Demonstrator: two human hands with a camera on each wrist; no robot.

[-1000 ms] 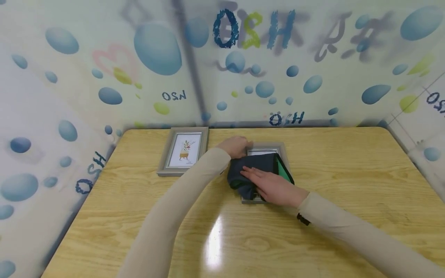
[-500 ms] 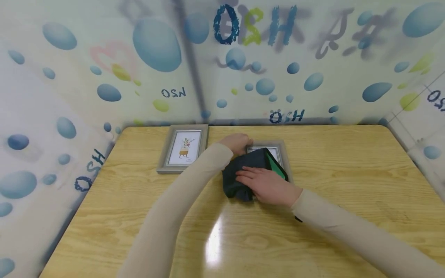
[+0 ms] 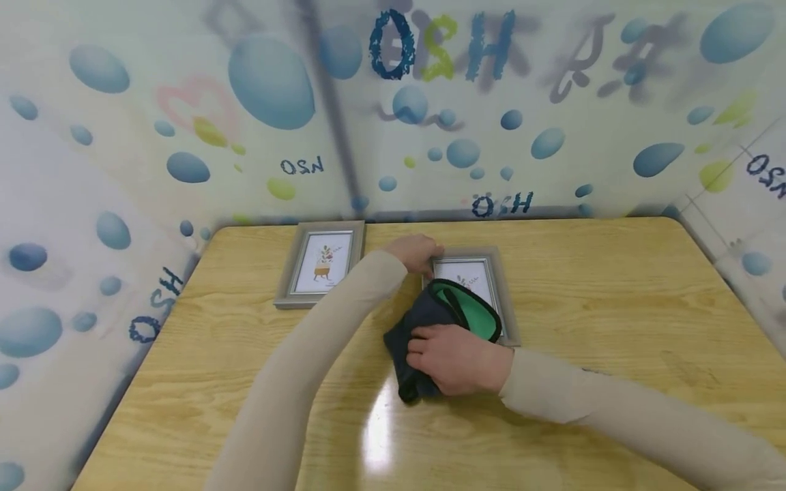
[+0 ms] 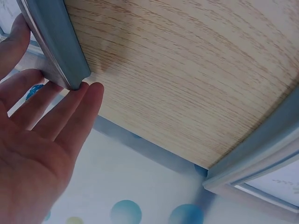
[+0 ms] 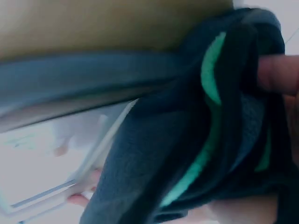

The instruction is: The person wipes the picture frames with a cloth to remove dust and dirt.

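A grey picture frame (image 3: 506, 300) with a white print lies face up on the table. At its upper left corner my left hand (image 3: 416, 254) pinches the edge; in the left wrist view the thumb (image 4: 17, 44) is on the front and the fingers are at the side. My right hand (image 3: 457, 358) grips a dark blue cleaning cloth (image 3: 424, 314) with a green inner side and black edging. The bunched cloth covers the frame's lower left part. In the right wrist view the cloth (image 5: 154, 135) hides much of the frame's glass (image 5: 56, 149).
A second grey picture frame (image 3: 284, 293), with a plant drawing, lies to the left near the table's back edge. The wooden table (image 3: 614, 307) meets a wall (image 3: 552, 177) patterned with blue drops at the back.
My right hand has drawn the cloth down and toward the left, and its fingers have curled more. More of the frame's print shows. The left hand stays at the corner.
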